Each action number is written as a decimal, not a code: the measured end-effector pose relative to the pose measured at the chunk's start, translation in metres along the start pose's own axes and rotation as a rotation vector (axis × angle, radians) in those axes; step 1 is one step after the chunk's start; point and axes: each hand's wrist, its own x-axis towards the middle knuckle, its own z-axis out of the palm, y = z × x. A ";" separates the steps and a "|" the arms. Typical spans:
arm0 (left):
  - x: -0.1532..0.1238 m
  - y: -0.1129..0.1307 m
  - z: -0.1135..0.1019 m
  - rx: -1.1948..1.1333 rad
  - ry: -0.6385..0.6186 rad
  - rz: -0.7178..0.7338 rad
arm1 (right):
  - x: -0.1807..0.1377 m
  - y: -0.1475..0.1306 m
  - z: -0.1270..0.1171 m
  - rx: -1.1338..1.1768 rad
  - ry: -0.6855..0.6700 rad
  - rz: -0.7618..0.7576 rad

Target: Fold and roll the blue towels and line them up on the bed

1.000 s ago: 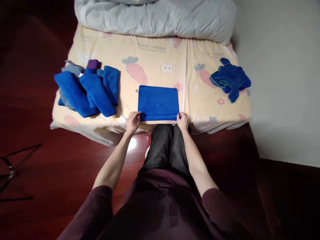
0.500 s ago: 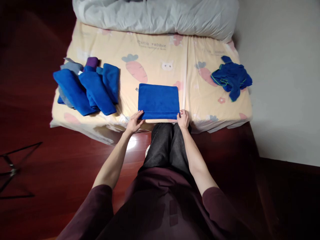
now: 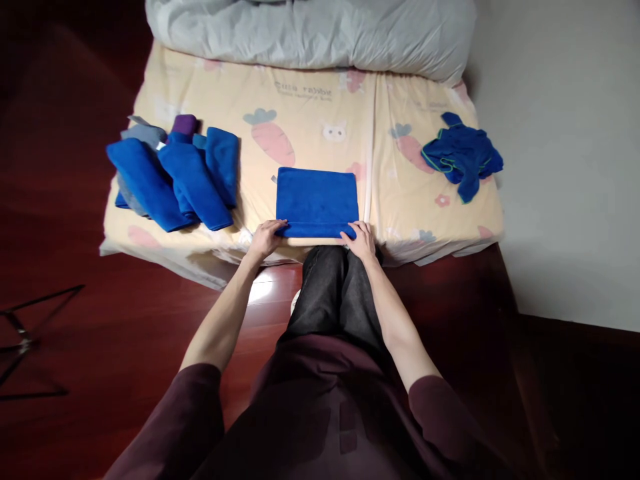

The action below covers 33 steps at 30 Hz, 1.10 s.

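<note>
A blue towel (image 3: 317,195) lies flat on the bed, its near edge turned up in a narrow strip. My left hand (image 3: 267,238) pinches the near left corner of that strip. At the near right corner my right hand (image 3: 361,241) grips the strip, fingers over it and thumb at its front edge. To the left are several rolled or folded cloths (image 3: 195,177), mostly blue, with grey and purple among them. A crumpled blue cloth with green edging (image 3: 463,157) sits at the right.
The bed's yellow sheet (image 3: 200,87) has carrot prints. A pale grey quilt (image 3: 310,33) is bunched along the far side. On the right rises a white wall (image 3: 560,167). A black stand (image 3: 23,340) is on the red floor (image 3: 150,333) at left.
My right hand has shifted slightly left, farther over the towel's near right corner. The left hand's fingers have curled in at its corner. The towel has hardly moved.
</note>
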 end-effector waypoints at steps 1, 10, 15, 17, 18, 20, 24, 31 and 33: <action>0.001 -0.004 0.001 -0.052 0.035 -0.007 | 0.000 0.002 -0.001 0.005 -0.022 -0.009; 0.001 -0.021 0.013 -0.218 0.311 -0.141 | 0.006 0.017 0.000 0.160 -0.033 0.008; 0.002 -0.021 0.018 -0.199 0.345 -0.148 | 0.009 0.021 0.002 0.282 0.030 0.101; 0.002 -0.021 0.019 -0.184 0.358 -0.145 | 0.009 0.021 0.002 0.283 0.050 0.109; 0.002 -0.021 0.019 -0.179 0.360 -0.143 | 0.009 0.021 0.002 0.276 0.059 0.107; 0.002 -0.020 0.019 -0.177 0.358 -0.138 | 0.009 0.020 0.003 0.255 0.066 0.084; 0.002 -0.018 0.017 -0.188 0.352 -0.136 | 0.007 0.016 0.002 0.208 0.078 0.046; 0.002 -0.013 0.015 -0.188 0.351 -0.152 | 0.004 0.013 -0.001 0.177 0.089 0.059; 0.002 -0.012 0.015 -0.182 0.345 -0.165 | 0.005 0.013 -0.001 0.169 0.069 0.086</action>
